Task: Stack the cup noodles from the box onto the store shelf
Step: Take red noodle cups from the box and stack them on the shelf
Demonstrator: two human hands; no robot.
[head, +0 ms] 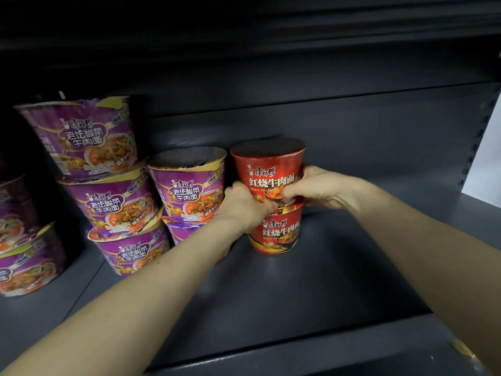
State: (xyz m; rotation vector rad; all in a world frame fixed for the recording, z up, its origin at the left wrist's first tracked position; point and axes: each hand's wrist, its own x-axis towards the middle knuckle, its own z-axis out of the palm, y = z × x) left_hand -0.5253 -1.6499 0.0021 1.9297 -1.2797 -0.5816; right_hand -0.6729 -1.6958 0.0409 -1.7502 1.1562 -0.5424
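Look, left grip [245, 206] and right grip [320, 188] both clasp the top red cup [268, 169] atop 1 lower red cup [276, 234] on the shelf [339, 272], so best centre it on that lid before letting go.

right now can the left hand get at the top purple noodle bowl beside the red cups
Probably yes: the left hand is beside that purple noodle bowl, nothing between, but it grips the upper red noodle cup and must let go.

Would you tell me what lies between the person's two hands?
In the head view, the upper red cup, stacked on the lower red cup: the left hand grips one side, the right hand the other.
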